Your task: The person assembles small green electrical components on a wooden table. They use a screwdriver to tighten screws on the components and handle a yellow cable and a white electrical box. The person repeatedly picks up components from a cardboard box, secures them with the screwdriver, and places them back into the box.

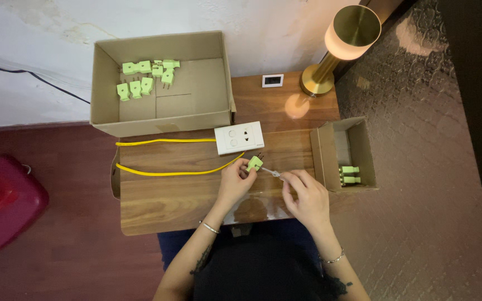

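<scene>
Hands are working close together over the wooden table [157, 206]. We are pinching a small green plug [255, 163] in our left hand [234, 181], fingers closed around it, just below the white socket plate [239, 137]. Our right hand [307, 196] is closed on a thin screwdriver [270, 172], and its tip is pointing at the plug.

The plug is tiny, so we are thinking the tool could slip off and poke our left fingers. A small screw could also be dropping out and rolling off the table edge, though we cannot see any screw.

A yellow wire [168, 171] is lying beside our left hand and could be snagging our wrist. A big cardboard box [101, 83] with more green plugs [146, 78] is sitting at the back. A small box [358, 139] with two plugs is standing just to our right. A gold lamp [341, 44] is glowing in the corner. A red can [4, 200] is sitting on the floor.
</scene>
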